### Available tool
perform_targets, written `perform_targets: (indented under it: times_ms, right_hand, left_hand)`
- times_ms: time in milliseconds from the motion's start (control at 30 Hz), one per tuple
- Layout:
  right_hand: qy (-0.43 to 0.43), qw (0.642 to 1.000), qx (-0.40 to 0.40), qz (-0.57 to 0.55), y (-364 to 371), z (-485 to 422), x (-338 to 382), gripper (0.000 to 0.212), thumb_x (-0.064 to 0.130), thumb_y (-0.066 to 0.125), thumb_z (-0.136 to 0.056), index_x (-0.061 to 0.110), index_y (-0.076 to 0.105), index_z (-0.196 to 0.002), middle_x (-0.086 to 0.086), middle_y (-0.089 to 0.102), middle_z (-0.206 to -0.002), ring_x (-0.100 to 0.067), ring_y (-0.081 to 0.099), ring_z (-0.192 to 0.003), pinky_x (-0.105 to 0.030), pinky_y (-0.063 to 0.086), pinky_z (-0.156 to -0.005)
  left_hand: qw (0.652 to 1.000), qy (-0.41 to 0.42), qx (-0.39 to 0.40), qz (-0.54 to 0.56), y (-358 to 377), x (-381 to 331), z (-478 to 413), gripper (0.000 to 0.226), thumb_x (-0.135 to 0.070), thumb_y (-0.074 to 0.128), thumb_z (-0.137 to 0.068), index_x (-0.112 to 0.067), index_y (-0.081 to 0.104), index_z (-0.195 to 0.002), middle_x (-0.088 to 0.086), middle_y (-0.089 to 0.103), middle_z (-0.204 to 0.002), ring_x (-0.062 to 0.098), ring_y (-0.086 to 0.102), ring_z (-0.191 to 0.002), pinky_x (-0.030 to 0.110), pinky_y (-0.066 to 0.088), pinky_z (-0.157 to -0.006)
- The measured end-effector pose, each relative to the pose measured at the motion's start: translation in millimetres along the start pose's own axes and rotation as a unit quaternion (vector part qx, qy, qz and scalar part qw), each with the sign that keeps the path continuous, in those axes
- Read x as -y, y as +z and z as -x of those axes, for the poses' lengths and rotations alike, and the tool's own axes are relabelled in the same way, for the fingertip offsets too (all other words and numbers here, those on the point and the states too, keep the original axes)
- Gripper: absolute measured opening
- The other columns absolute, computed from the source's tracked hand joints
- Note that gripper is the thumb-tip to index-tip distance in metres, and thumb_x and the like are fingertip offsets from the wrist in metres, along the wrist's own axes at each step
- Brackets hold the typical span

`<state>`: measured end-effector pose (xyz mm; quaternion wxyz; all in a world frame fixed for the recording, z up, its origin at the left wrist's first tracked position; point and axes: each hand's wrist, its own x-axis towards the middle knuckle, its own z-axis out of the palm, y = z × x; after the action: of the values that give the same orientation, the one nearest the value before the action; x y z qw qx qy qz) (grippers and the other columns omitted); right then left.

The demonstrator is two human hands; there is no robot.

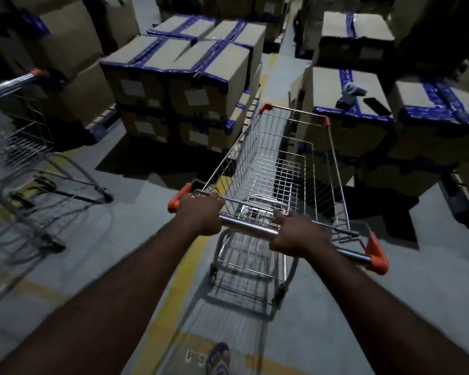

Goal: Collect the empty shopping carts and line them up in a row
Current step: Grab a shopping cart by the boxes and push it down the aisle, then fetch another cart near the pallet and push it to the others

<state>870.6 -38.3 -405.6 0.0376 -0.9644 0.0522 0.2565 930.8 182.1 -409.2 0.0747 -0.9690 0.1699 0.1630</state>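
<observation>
In the centre of the frame the person is gripping the chrome handle (248, 226) of an empty wire shopping cart (279, 169) with both hands: the left hand (201, 213) is wrapping the bar near its left orange end cap, and the right hand (293, 232) is closing over it further right, forefinger partly raised. A second cart (16, 147) is standing at the left edge, blurred, probably empty. Taped cardboard boxes (179, 77) are filling the upper frame, and a sandalled foot (218, 358) is showing at the bottom beside a yellow floor line (184, 266)
</observation>
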Motion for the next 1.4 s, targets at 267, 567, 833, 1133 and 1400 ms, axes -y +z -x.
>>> perform_targets:
  times_ms: [267,567,833,1133,1400]
  right_hand:
    - [-0.044,0.999,-0.017,0.020,-2,6,-25,0.099,0.051,0.064,-0.073,0.039,0.017,-0.160,-0.006,0.031,-0.162,-0.035,0.034,-0.144,-0.053,0.042,-0.107]
    - [-0.046,0.998,-0.028,-0.024,2,29,-35,0.096,0.054,0.072,-0.080,0.024,0.026,-0.159,-0.018,0.026,-0.163,-0.042,0.026,-0.147,-0.059,0.031,-0.117]
    - [-0.271,0.948,-0.150,-0.069,-23,75,17,0.092,0.070,0.057,-0.085,0.028,0.024,-0.159,-0.010,0.025,-0.165,-0.032,0.025,-0.150,-0.063,0.028,-0.116]
    - [-0.421,0.887,-0.188,0.021,-26,142,133,0.082,0.062,0.056,-0.094,0.031,0.019,-0.161,-0.004,0.010,-0.170,-0.027,0.006,-0.156,-0.065,0.013,-0.120]
    - [-0.475,0.848,-0.221,0.081,-42,165,263,0.083,0.065,0.056,-0.092,0.031,0.022,-0.159,-0.006,0.014,-0.168,-0.029,0.010,-0.154,-0.068,0.014,-0.119]
  left_hand:
    - [0.999,-0.032,0.011,0.042,5,-26,28,0.086,-0.053,0.067,-0.083,-0.032,0.027,-0.155,0.000,0.025,-0.164,0.030,0.041,-0.141,0.064,0.023,-0.114]
    - [0.991,-0.038,-0.051,0.117,8,-38,85,0.092,-0.058,0.069,-0.082,-0.035,0.022,-0.157,0.001,0.014,-0.167,0.034,0.006,-0.152,0.059,0.009,-0.120]
    - [0.975,-0.139,-0.104,0.135,-12,-33,162,0.085,-0.054,0.064,-0.089,-0.032,0.019,-0.158,0.000,0.010,-0.167,0.032,0.004,-0.153,0.059,0.018,-0.119]
    - [0.947,-0.262,-0.137,0.127,-12,37,268,0.085,-0.055,0.063,-0.090,-0.031,0.020,-0.158,0.001,0.012,-0.167,0.032,0.004,-0.153,0.057,0.021,-0.119]
    - [0.929,-0.307,-0.173,0.115,-4,148,339,0.085,-0.058,0.065,-0.086,-0.030,0.025,-0.156,0.000,0.015,-0.166,0.033,0.009,-0.151,0.056,0.027,-0.115]
